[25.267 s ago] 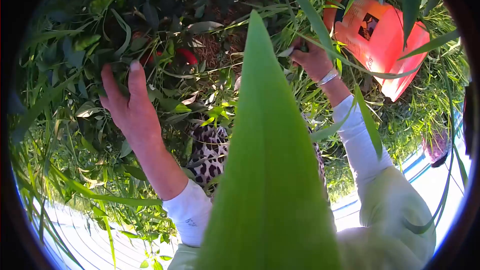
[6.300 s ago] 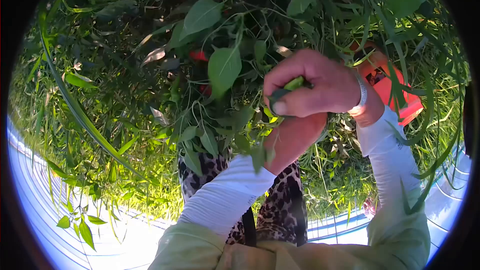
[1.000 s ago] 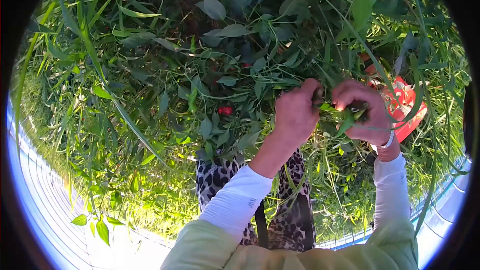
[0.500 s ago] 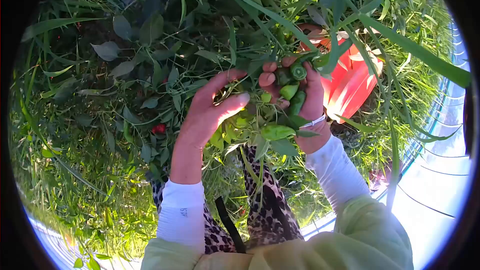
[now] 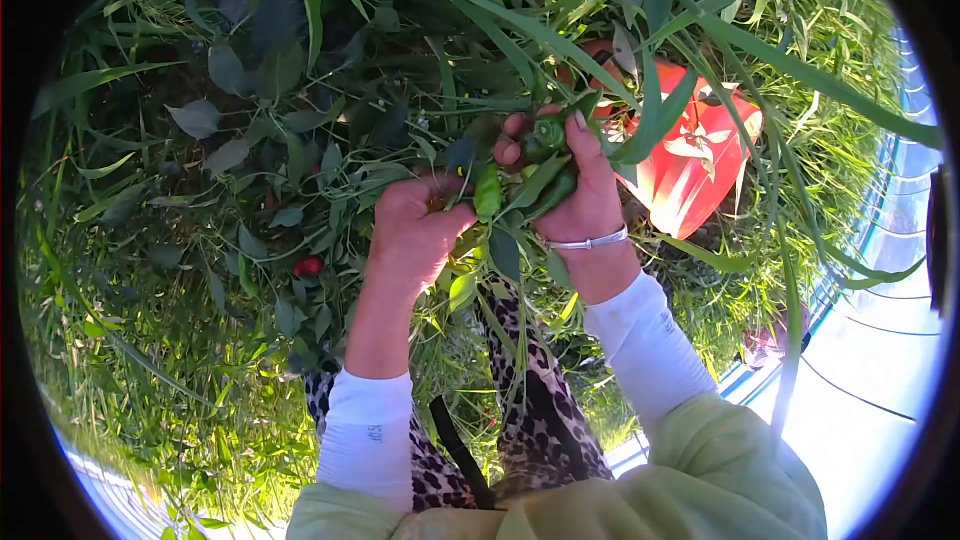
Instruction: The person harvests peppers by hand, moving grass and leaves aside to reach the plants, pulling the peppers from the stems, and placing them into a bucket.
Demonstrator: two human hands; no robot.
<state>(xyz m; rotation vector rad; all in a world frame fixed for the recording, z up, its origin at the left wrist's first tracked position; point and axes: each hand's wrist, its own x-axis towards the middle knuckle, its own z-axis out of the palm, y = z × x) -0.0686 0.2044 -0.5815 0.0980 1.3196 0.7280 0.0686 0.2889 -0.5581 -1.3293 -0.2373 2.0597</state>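
My right hand (image 5: 588,185) is curled around several green peppers (image 5: 547,137), its thumb along the upper one. A lighter green pepper (image 5: 487,192) hangs between my two hands, just beyond my left thumb tip. Thumb and forefinger of my left hand (image 5: 415,235) are closed in a pinch on thin stems of the pepper plant (image 5: 462,290); leaves hide part of those fingertips. A small red pepper (image 5: 308,266) shows among the leaves left of my left hand.
A red container (image 5: 690,175) stands in the grass right of my right hand, partly behind long grass blades (image 5: 820,90). Dense foliage spreads on the left. Pale sheeting (image 5: 860,360) with dark lines curves along the right side. My patterned trouser legs (image 5: 540,410) are below.
My left thumb and forefinger have closed from a wider gap. My right hand has moved slightly left with the peppers, bringing both hands closer together.
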